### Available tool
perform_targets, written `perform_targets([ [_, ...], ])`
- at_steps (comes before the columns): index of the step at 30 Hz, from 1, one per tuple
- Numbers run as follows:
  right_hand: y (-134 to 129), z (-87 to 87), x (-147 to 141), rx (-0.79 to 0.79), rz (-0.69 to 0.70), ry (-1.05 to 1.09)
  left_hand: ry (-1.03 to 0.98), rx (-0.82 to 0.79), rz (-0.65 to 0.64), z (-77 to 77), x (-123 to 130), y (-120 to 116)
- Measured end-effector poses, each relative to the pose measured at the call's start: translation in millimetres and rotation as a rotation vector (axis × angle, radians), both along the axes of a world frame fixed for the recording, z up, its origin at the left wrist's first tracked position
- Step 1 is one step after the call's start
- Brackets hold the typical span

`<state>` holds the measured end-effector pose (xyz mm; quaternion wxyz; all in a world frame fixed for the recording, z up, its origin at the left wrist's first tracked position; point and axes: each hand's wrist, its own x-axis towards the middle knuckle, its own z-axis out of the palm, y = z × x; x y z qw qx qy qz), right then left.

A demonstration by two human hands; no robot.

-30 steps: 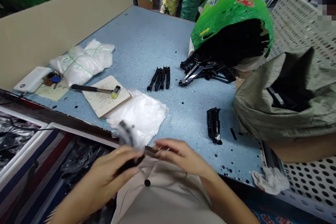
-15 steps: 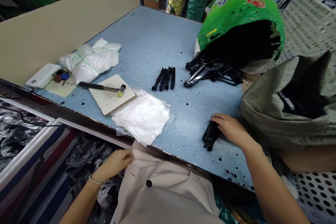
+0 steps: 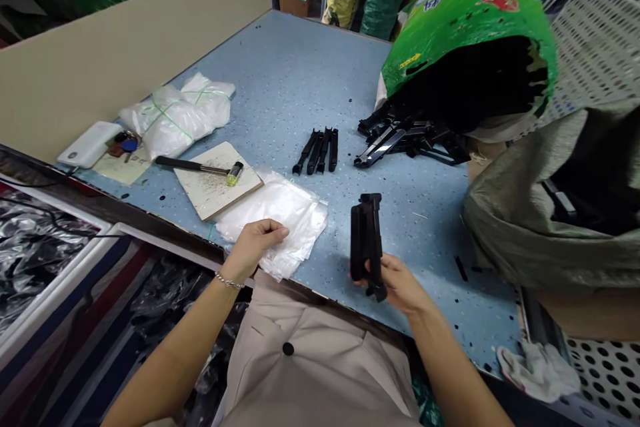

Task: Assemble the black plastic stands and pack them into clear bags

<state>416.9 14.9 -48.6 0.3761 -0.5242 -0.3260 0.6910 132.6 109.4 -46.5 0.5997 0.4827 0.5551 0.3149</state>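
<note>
My right hand [image 3: 400, 283] grips a bundle of long black plastic parts [image 3: 367, 240], held upright just above the blue table. Its fingertips pass partly behind the parts. My left hand [image 3: 263, 240] is over a stack of clear plastic bags [image 3: 300, 220], thumb and fingers drawn together in a pinch. Whether a bag edge is caught between them I cannot make out. Several similar black parts [image 3: 316, 150] lie side by side farther back. A loose heap of black parts [image 3: 415, 140] spills from a green sack [image 3: 480, 20].
A hammer [image 3: 185, 164] and a small bottle [image 3: 235, 173] lie on a square board [image 3: 215, 193]. Behind are tied plastic bags [image 3: 180, 110], a white device [image 3: 90, 145] and keys [image 3: 129, 145]. An open grey-green sack [image 3: 505, 227] stands right, above a white glove [image 3: 537, 370].
My right hand has lifted the black parts off the table and carried them left. My left hand has risen from the table's front edge to the plastic bags.
</note>
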Motion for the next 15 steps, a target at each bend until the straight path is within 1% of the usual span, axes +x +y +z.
perform_targets([
  [1, 3, 0.0, -17, -0.024, -0.018, 0.126, -0.066, -0.042, 0.022, 1.5, 0, 1],
  [3, 15, 1.1, -51, -0.053, -0.028, 0.319, -0.126, -0.056, 0.065, 2.4, 4, 1],
  [6, 41, 1.6, -92, -0.054, -0.053, 0.441, -0.123, -0.009, 0.089, 0.9, 8, 0],
  [8, 56, -0.4, -106, -0.052, -0.096, 0.457, -0.144, 0.018, 0.087, 0.6, 6, 1],
  [10, 65, -3.8, -108, -0.067, -0.144, 0.46, -0.174, 0.069, 0.133, 1.7, -2, 2],
  [11, 67, -5.7, -106, -0.076, -0.165, 0.457, -0.155, 0.133, 0.17, 2.6, -6, 2],
  [12, 68, -7.5, -103, -0.082, -0.179, 0.449, -0.095, 0.233, 0.197, 3.5, -10, 2],
  [13, 68, -9.1, -99, -0.083, -0.184, 0.436, 0.01, 0.362, 0.192, 4.3, -14, 2],
  [14, 68, -10.3, -96, -0.079, -0.178, 0.418, 0.148, 0.502, 0.149, 4.9, -16, 2],
  [15, 67, -11.0, -94, -0.068, -0.172, 0.395, 0.297, 0.636, 0.076, 5.3, -17, 2],
])
